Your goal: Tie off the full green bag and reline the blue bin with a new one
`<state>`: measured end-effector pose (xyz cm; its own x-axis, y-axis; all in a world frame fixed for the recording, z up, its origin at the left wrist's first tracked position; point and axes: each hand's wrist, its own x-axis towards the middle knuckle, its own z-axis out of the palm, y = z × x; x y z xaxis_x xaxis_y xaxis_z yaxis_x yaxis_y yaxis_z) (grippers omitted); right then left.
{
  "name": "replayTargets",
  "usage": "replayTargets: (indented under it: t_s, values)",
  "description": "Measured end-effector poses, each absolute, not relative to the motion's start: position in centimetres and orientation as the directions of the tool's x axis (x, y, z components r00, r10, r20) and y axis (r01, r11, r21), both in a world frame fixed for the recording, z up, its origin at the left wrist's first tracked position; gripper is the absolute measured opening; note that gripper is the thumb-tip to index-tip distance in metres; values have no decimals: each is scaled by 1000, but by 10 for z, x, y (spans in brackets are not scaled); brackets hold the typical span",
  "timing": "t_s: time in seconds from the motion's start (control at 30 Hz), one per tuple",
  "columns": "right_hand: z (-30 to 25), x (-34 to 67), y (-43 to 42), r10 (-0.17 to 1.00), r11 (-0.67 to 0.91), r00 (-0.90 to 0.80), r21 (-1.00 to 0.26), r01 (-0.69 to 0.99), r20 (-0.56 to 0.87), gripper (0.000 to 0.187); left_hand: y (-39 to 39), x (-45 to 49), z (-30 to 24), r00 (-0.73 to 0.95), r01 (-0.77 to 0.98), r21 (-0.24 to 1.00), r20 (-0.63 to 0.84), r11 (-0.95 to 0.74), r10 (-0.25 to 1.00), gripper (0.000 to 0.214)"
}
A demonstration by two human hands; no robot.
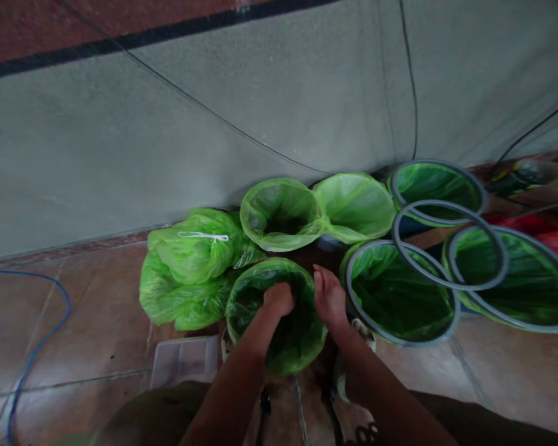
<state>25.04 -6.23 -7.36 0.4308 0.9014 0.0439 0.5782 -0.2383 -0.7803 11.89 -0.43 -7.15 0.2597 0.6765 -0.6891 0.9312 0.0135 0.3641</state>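
Between my feet stands a bin lined with a green plastic bag (248,279), its mouth facing up. My left hand (280,298) reaches inside that mouth, fingers curled like a fist; whether they grip anything is hidden. Along the outer right side of the rim is my right hand (329,297), its fingers stretched out and holding nothing I can see. Just behind stand two more bins with green liners (279,241), (353,207) folded over their rims. Beside my left arm lie bunched green bags (190,266), one with a white drawstring.
At right are three green-lined bins with grey rim rings (402,341), and a loose grey ring (451,286) rests across them. A clear plastic tray (185,359) lies left on the tiles. A blue hose (37,350) curves at far left; a wall (167,136) rises behind.
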Motion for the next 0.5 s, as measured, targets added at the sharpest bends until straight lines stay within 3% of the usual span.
replayTargets:
  t_s: [0.03,0.1,0.17,0.23,0.33,0.5]
  values:
    - [-73,252,-49,924,-214,380,-775,594,37,49,1,114,-57,237,936,352,-609,-10,757,26]
    - [-76,254,-29,967,-166,255,-765,623,-3,47,12,105,-35,184,930,360,-277,-75,943,36]
    - [-80,254,-18,992,-120,110,-749,652,-63,43,24,93,-25,212,923,340,-55,-181,976,35]
    - [-84,254,-15,992,-96,3,-717,691,-130,39,35,80,-27,295,921,289,-78,-262,952,34]
    - [-85,256,-16,973,-96,-63,-637,765,-222,39,46,61,-43,379,916,240,-255,-321,890,33]
    - [-85,257,-27,955,-186,12,-569,801,-295,40,50,53,-50,398,915,191,-289,-355,870,37]
